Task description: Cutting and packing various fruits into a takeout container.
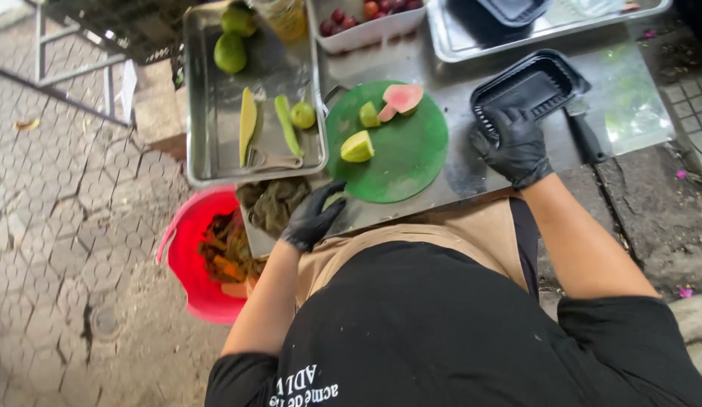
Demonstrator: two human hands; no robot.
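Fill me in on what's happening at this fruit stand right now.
A person in black gloves stands at a metal table. The right hand grips the edge of an empty black plastic tray, with a knife lying just beside it. The left hand holds a small green fruit piece at the near edge of the round green cutting board, where cut guava pieces lie, one showing pink flesh. A red bucket of scraps sits below.
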